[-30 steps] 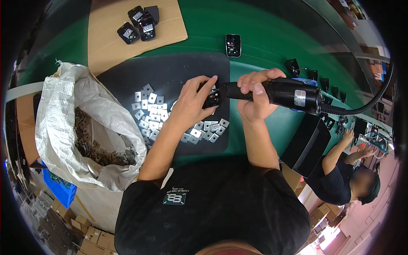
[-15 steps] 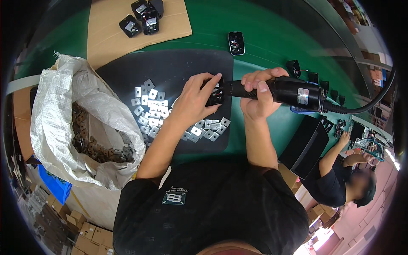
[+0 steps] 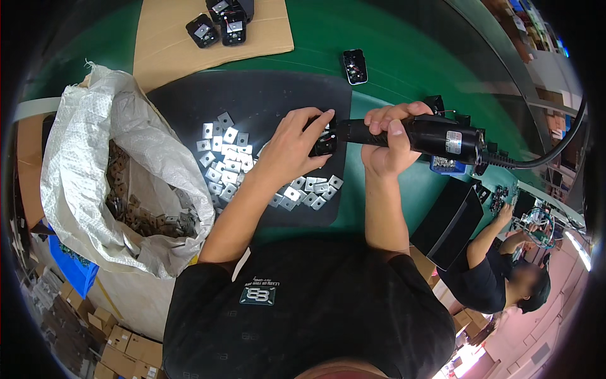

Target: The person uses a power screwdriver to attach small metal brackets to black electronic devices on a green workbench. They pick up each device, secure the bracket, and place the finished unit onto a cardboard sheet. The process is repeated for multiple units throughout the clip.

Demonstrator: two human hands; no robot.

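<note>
My left hand (image 3: pixel 292 146) is closed around a small black plastic housing (image 3: pixel 324 144), steadying it on the dark mat. In my right hand (image 3: pixel 392 140) lies a black corded electric screwdriver (image 3: pixel 435 138), held level with its nose pointing left. The tool's tip meets the housing's right side; the exact contact spot is hidden. Beside and beneath my left forearm, many loose square metal plates (image 3: pixel 231 155), each with a hole, are scattered on the black mat (image 3: pixel 183 101).
A white woven sack (image 3: pixel 95 183) holding metal pieces stands at the left. Several black housings (image 3: pixel 233 28) rest on cardboard (image 3: pixel 170 50) at the back; another housing (image 3: pixel 355 66) lies on the green surface. At right are a blue bin (image 3: pixel 448 165), a black box (image 3: pixel 449 221) and a co-worker (image 3: pixel 486 271).
My hands keep the housing and screwdriver together in nearly the same pose. The whole view has shifted slightly, and more of the blue bin shows below the tool.
</note>
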